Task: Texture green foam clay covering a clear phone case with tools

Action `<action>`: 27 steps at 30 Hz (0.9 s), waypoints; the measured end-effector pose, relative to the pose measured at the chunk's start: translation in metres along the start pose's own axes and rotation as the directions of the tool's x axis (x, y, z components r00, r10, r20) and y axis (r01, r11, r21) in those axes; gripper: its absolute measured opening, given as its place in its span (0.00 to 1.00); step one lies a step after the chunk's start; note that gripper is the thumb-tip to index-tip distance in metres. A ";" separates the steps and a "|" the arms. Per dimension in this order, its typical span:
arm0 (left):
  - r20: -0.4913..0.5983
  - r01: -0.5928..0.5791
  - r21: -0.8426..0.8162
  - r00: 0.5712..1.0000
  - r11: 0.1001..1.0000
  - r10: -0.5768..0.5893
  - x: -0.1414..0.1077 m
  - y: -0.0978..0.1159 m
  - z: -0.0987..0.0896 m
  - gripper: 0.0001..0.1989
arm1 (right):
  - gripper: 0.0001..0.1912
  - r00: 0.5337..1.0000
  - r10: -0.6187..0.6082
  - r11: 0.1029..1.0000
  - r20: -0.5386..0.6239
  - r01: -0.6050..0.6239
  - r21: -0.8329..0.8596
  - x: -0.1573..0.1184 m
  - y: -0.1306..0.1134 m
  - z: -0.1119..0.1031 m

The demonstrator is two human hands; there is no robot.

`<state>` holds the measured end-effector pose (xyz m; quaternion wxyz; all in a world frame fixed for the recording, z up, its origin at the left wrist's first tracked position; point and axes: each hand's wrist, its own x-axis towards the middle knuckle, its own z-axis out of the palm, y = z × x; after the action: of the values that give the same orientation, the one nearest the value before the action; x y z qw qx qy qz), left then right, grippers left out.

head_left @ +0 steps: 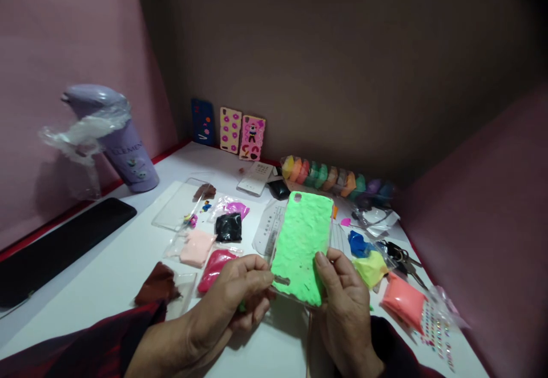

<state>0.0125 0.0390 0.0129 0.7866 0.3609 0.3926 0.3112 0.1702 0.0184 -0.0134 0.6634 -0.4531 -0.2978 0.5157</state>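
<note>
Probably so the front won't squish, L hand (226,304), nearly closed, pinches green phone case (303,232) by its corner; R hand (346,304), half-closed, grips its side.

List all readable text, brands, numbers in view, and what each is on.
"LEMEN": purple tumbler, ends of the word unclear.
"V"-like white mark: dark blue case, possibly just decoration.
Printed sheet behind the green case: too small to read.
White rectangular item: too blurred.
</note>
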 end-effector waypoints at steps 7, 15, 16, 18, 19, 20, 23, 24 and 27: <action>-0.030 -0.025 0.024 0.999 0.999 0.026 0.001 -0.003 0.000 0.08 | 0.09 0.999 -0.010 1.000 -0.036 0.009 -0.011 0.001 0.002 -0.003; -0.036 -0.037 0.031 0.999 0.999 0.038 0.002 -0.001 0.002 0.08 | 0.08 1.000 0.001 1.000 -0.017 -0.001 0.013 0.002 0.002 -0.003; -0.033 -0.035 0.019 0.999 0.999 0.036 0.001 0.000 0.002 0.08 | 0.08 1.000 0.008 1.000 -0.011 -0.008 0.017 0.002 0.002 -0.003; -0.032 -0.038 0.007 0.999 0.999 0.038 0.001 0.000 0.002 0.08 | 0.08 1.000 0.020 0.999 -0.005 -0.020 0.031 0.001 0.002 -0.003; -0.034 -0.038 0.012 0.999 0.999 0.038 0.002 0.000 0.002 0.08 | 0.08 1.000 0.021 0.999 -0.008 -0.020 0.037 0.001 0.003 -0.003; -0.038 -0.035 0.023 0.999 0.999 0.035 0.002 0.000 0.001 0.09 | 0.08 1.000 0.017 0.999 -0.010 -0.017 0.039 0.001 0.003 -0.003; -0.053 -0.028 0.061 0.998 0.998 0.031 0.003 -0.001 0.001 0.09 | 0.08 1.000 0.012 0.999 0.000 -0.012 0.040 0.000 0.004 -0.004; -0.055 -0.024 0.062 0.998 0.998 0.027 0.004 -0.001 0.002 0.09 | 0.07 1.000 0.013 0.999 0.008 -0.014 0.041 -0.001 0.004 -0.004; -0.056 0.000 0.045 0.998 0.999 0.003 0.003 0.001 0.003 0.08 | 0.07 1.000 0.016 0.999 0.020 -0.017 0.047 -0.001 0.004 -0.003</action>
<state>0.0162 0.0405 0.0138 0.7669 0.3699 0.4209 0.3128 0.1710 0.0173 -0.0181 0.6668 -0.4345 -0.2884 0.5323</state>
